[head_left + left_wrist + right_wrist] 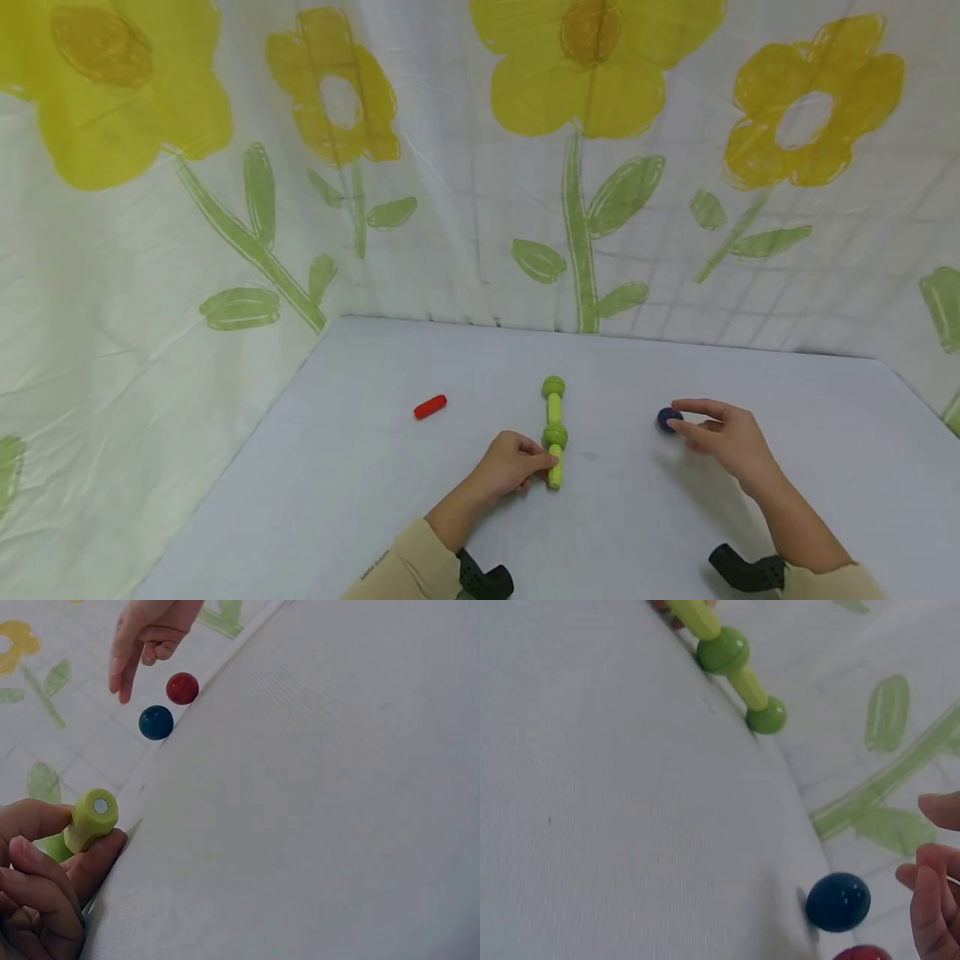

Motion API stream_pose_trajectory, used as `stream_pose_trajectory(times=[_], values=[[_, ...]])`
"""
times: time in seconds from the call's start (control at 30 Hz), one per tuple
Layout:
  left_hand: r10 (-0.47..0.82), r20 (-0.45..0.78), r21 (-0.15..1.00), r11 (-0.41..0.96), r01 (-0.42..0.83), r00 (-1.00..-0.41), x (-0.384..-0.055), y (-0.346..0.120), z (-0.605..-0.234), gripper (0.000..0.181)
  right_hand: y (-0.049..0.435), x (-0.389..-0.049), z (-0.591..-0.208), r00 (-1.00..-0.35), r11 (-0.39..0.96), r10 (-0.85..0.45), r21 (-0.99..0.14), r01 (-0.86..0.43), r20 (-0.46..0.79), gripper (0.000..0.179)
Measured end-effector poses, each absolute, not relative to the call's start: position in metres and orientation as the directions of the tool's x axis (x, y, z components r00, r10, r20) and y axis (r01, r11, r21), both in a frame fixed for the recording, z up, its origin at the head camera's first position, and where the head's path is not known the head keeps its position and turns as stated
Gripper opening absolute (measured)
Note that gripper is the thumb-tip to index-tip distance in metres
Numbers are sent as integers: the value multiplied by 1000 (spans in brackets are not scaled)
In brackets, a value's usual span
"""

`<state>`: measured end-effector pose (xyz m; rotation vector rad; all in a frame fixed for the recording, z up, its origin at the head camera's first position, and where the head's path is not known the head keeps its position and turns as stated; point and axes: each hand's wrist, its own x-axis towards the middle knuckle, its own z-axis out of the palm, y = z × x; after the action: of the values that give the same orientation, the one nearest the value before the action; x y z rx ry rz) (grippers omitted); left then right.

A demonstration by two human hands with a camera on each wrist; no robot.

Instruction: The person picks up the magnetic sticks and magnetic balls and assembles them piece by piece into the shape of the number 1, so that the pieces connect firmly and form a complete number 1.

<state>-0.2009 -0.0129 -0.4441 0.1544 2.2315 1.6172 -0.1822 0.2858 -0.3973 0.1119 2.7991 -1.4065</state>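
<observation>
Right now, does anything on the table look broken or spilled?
Nothing stands out as broken or spilled. The short red rod lies slanted by itself, apart from the rest, but the chain of yellow-green rods and green balls looks nearly straight.

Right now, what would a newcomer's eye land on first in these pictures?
Probably the big yellow flowers on the pale sheet behind the white table. Next comes the green ball-and-stick chain at mid-table, its near end pinched by the left hand, then the blue ball and red ball beside the right hand. A short red stick lies left of the chain.
</observation>
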Motion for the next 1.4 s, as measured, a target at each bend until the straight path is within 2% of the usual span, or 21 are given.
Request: stream_pose_trajectory(times=[0.37,0.53,0.77,1.4], values=[[287,-258,926,346,-152,-923,-201,-13,-445,17,320,-181,-408,-992,672,117,-732,113,-46,65],[282,-265,924,349,-159,-922,-201,-13,-445,17,328,-182,-413,-989,665,126,-733,141,-75,68],[274,-273,918,360,-165,-922,-200,-12,-443,17,333,-181,-420,-989,626,125,-767,139,-77,64],[277,-267,920,360,-158,-923,-200,-13,-444,17,337,-183,-432,-980,644,137,-740,197,-142,67]])
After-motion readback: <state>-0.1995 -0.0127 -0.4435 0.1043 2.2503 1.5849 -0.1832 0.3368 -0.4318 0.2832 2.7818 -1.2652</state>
